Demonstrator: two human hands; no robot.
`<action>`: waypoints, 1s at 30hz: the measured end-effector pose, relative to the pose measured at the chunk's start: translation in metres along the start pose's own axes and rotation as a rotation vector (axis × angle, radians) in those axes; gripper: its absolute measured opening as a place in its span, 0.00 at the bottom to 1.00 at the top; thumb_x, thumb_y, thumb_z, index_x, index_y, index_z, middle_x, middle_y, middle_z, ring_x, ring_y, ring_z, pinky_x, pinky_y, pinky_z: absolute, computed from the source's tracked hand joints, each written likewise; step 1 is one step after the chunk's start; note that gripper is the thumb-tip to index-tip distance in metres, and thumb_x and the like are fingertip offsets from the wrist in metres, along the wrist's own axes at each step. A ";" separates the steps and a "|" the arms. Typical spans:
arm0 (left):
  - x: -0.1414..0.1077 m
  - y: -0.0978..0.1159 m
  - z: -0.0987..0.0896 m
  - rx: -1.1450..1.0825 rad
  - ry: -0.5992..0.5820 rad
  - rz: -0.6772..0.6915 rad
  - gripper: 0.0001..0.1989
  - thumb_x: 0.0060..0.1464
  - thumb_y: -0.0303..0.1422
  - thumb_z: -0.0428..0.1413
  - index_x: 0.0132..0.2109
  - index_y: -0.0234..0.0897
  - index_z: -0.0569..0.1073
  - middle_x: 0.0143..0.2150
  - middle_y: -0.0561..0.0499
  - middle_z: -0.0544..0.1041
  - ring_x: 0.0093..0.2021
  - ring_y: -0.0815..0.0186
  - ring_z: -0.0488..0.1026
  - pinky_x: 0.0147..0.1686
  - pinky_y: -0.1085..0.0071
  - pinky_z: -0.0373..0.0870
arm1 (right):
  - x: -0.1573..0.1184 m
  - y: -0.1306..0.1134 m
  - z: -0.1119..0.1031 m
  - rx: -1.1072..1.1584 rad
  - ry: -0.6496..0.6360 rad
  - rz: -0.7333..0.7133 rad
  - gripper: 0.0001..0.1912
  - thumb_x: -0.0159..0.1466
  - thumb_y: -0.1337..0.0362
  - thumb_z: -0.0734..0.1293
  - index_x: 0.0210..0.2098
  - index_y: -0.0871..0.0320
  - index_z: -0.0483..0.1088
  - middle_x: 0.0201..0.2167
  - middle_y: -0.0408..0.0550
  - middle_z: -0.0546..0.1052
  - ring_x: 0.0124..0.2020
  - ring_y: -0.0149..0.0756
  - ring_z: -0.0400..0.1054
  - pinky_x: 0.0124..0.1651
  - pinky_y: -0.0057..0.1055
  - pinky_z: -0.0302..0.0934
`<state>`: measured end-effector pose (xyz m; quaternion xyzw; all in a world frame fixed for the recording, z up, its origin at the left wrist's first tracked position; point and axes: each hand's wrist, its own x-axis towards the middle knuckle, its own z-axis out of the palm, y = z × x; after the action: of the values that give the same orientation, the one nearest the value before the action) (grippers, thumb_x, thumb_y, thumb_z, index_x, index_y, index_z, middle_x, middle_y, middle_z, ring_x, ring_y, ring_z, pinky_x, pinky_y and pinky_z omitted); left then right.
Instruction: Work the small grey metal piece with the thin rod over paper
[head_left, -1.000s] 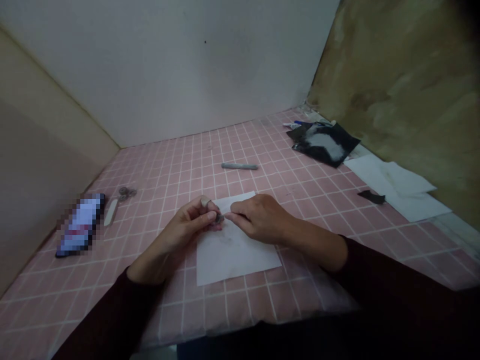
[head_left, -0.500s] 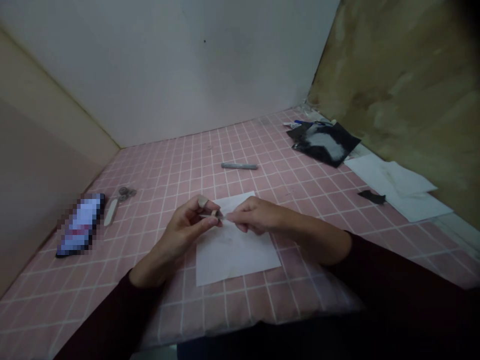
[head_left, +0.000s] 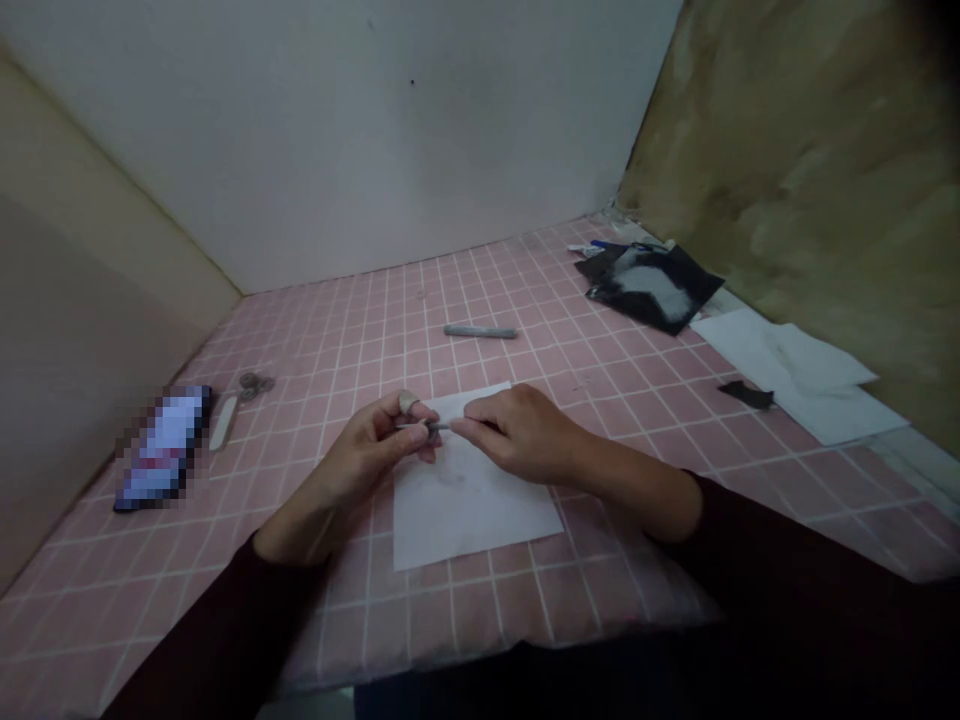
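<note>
My left hand (head_left: pixel 364 462) is raised above the near-left part of a white paper sheet (head_left: pixel 472 520), pinching a thin grey stick-like piece (head_left: pixel 427 427) between thumb and fingers. A pale cap or long nail (head_left: pixel 407 402) shows on one left fingertip. My right hand (head_left: pixel 521 432) hovers over the sheet's upper right, its fingertips at the right end of the piece. Much of the piece is hidden by my fingers, so its exact kind is unclear.
The table has a pink grid pattern. On it lie a pixelated phone (head_left: pixel 163 448), a white-handled tool (head_left: pixel 223 422), small grey scissors (head_left: pixel 256 383), a grey marker (head_left: pixel 480 332), a black-and-white packet (head_left: pixel 651 285), white paper sheets (head_left: pixel 795 375) and a dark scrap (head_left: pixel 746 395).
My right hand has curled and come closer to my left, with its fingertips at the piece. The thin piece now shows longer and lies nearly level between my fingers.
</note>
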<state>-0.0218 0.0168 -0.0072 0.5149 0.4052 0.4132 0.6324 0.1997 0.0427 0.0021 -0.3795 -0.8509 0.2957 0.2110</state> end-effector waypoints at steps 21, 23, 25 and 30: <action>0.000 0.001 0.001 -0.034 0.012 -0.067 0.10 0.50 0.33 0.68 0.37 0.33 0.77 0.30 0.52 0.77 0.28 0.73 0.72 0.31 0.78 0.70 | 0.002 -0.001 0.008 0.057 -0.050 0.075 0.21 0.69 0.59 0.61 0.21 0.59 0.64 0.18 0.41 0.63 0.23 0.28 0.55 0.30 0.30 0.46; -0.003 0.000 0.007 0.025 0.062 0.011 0.09 0.50 0.30 0.68 0.38 0.35 0.77 0.32 0.52 0.78 0.32 0.71 0.74 0.35 0.77 0.71 | 0.006 0.002 0.006 0.348 -0.256 0.246 0.23 0.69 0.57 0.59 0.19 0.58 0.61 0.15 0.37 0.57 0.19 0.26 0.51 0.27 0.29 0.45; -0.004 0.000 0.011 0.056 0.083 0.071 0.10 0.49 0.29 0.68 0.39 0.36 0.77 0.34 0.52 0.78 0.34 0.70 0.75 0.38 0.75 0.72 | 0.009 0.004 0.004 0.555 -0.409 0.342 0.24 0.70 0.53 0.57 0.20 0.57 0.60 0.13 0.35 0.53 0.17 0.25 0.47 0.25 0.28 0.45; -0.001 0.002 0.006 0.020 0.006 -0.030 0.09 0.52 0.34 0.67 0.37 0.33 0.78 0.30 0.52 0.77 0.28 0.72 0.73 0.32 0.77 0.71 | 0.005 0.006 0.001 0.170 -0.142 0.082 0.22 0.69 0.57 0.60 0.21 0.59 0.63 0.17 0.39 0.60 0.22 0.27 0.54 0.29 0.29 0.46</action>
<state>-0.0166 0.0144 -0.0043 0.5140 0.4189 0.4009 0.6321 0.1994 0.0492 -0.0018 -0.3730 -0.8191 0.4015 0.1695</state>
